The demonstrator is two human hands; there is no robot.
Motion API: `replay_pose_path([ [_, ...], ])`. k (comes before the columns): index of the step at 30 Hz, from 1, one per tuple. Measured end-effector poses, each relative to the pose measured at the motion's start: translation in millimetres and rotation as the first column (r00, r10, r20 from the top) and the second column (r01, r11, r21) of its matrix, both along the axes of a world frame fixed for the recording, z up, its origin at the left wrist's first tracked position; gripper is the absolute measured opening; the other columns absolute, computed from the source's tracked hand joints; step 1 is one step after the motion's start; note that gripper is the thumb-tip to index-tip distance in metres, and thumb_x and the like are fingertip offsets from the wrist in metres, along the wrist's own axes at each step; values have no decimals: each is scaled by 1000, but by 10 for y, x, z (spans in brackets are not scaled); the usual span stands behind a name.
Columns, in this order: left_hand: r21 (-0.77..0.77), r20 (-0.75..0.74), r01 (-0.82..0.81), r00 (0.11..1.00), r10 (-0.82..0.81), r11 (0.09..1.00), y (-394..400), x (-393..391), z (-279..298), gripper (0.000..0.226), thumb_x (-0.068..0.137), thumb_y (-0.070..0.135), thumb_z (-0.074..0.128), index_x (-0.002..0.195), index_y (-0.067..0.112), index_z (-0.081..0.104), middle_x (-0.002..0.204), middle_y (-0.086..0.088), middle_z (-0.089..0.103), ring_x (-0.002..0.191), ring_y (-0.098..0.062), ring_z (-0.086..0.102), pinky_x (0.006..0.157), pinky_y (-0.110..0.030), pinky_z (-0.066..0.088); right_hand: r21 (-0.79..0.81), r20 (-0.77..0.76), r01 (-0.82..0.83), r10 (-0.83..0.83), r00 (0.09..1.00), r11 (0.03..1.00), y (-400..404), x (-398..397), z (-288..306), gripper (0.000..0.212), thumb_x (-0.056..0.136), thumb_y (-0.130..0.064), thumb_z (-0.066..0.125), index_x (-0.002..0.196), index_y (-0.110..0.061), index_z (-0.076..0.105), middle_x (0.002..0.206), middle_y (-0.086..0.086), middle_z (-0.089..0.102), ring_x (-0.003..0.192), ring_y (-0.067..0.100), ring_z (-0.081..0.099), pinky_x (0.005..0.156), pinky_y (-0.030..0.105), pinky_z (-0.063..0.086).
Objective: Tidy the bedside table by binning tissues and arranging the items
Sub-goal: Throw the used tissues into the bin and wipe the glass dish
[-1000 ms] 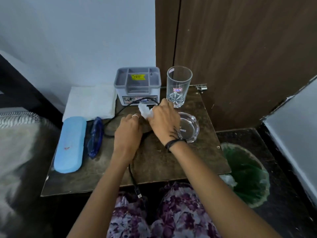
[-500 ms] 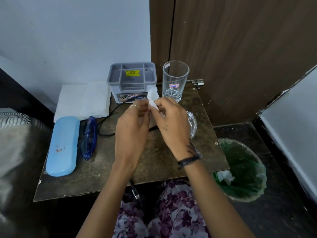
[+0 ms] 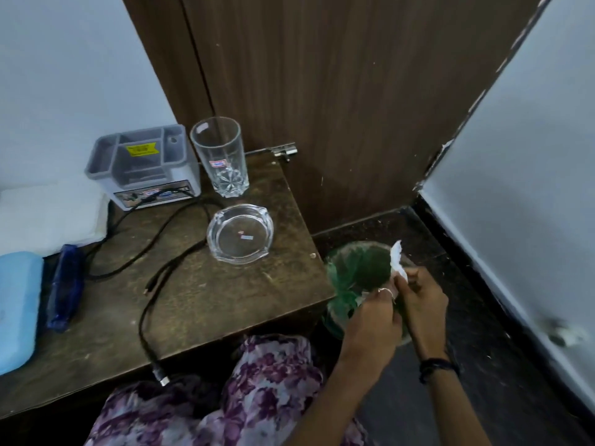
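Head view: both hands, left (image 3: 370, 320) and right (image 3: 423, 300), pinch a tissue (image 3: 397, 263), hiding much of the bin (image 3: 347, 268).

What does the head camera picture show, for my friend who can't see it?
Two hands, left hand and right hand, hold a white tissue over a green-lined bin beside a wooden bedside table. On the table sit a glass, ashtray and black cable.

Blk wristband (image 3: 438, 368), purple floral garment (image 3: 251, 400)
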State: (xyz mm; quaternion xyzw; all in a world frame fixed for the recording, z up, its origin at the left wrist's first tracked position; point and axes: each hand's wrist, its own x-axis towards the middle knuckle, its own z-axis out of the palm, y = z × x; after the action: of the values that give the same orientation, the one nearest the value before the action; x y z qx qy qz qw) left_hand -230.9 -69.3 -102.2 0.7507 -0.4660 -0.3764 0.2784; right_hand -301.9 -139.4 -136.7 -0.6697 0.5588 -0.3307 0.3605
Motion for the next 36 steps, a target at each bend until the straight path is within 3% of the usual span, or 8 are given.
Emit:
replay_pose_path([
  [6, 211, -83, -107, 988, 127, 972, -266, -142, -629, 30, 88, 0, 41, 117, 3, 52, 119, -20, 60, 112, -34, 57, 92, -39, 47, 291, -215, -95, 162, 963, 952, -457, -71, -763, 23, 91, -18, 56, 75, -4, 60, 69, 12, 63, 69, 28, 61, 61, 35, 45],
  [8, 252, -84, -118, 986, 143, 960, -315, -106, -761, 34, 87, -2, 41, 120, 3, 50, 122, -19, 59, 115, -32, 55, 93, -37, 46, 376, -297, -98, 220, 929, 921, -509, -62, -967, 21, 92, -18, 54, 94, 0, 65, 88, 22, 69, 82, 35, 65, 69, 36, 48],
  [11, 293, -63, -94, 991, 117, 951, -354, -51, -905, 38, 86, -4, 42, 123, 4, 48, 127, -19, 55, 118, -32, 52, 97, -37, 46, 397, -369, -32, 191, 909, 917, -486, -81, -1149, 34, 89, -7, 54, 123, -3, 56, 113, 24, 65, 101, 37, 61, 82, 34, 46],
  [15, 293, -18, -79, 996, 88, 953, -363, 0, -922, 36, 86, -2, 42, 121, 5, 48, 125, -19, 55, 116, -34, 53, 94, -40, 46, 359, -311, -14, 134, 941, 933, -401, -47, -1109, 25, 88, -7, 53, 110, -8, 65, 105, 20, 69, 92, 32, 65, 74, 29, 46],
  [22, 38, -95, -193, 976, 196, 980, -176, 37, -334, 50, 91, 4, 43, 137, 23, 38, 125, -7, 60, 109, -20, 60, 89, -33, 51, 126, -35, -18, 22, 999, 992, 19, 100, -390, 15, 90, -9, 54, 95, -13, 68, 85, 8, 72, 75, 18, 64, 65, 26, 46],
  [25, -116, -62, -265, 964, 259, 957, 94, 148, -8, 46, 90, 4, 46, 133, 21, 43, 115, -7, 64, 100, -19, 63, 85, -34, 53, 24, 69, -114, 112, 991, 993, 218, 214, 41, 16, 89, -6, 54, 95, -14, 67, 87, 2, 70, 81, 17, 66, 72, 29, 52],
  [31, -394, -143, -445, 894, 424, 804, 711, 576, 626, 44, 88, 3, 49, 125, 28, 50, 111, 9, 66, 99, 1, 61, 82, -8, 46, -88, 67, -400, 406, 911, 912, 614, 726, 877, 15, 89, -13, 54, 97, -18, 66, 87, 0, 72, 81, 16, 67, 74, 41, 55],
  [36, -424, -87, -547, 818, 568, 722, 1304, 1109, 827, 46, 88, 5, 49, 117, 42, 47, 99, 22, 62, 88, 13, 58, 70, -1, 42, -148, 40, -571, 581, 813, 808, 1013, 1353, 1193, 14, 88, -21, 57, 98, -26, 66, 91, -5, 72, 83, 12, 66, 74, 38, 54],
])
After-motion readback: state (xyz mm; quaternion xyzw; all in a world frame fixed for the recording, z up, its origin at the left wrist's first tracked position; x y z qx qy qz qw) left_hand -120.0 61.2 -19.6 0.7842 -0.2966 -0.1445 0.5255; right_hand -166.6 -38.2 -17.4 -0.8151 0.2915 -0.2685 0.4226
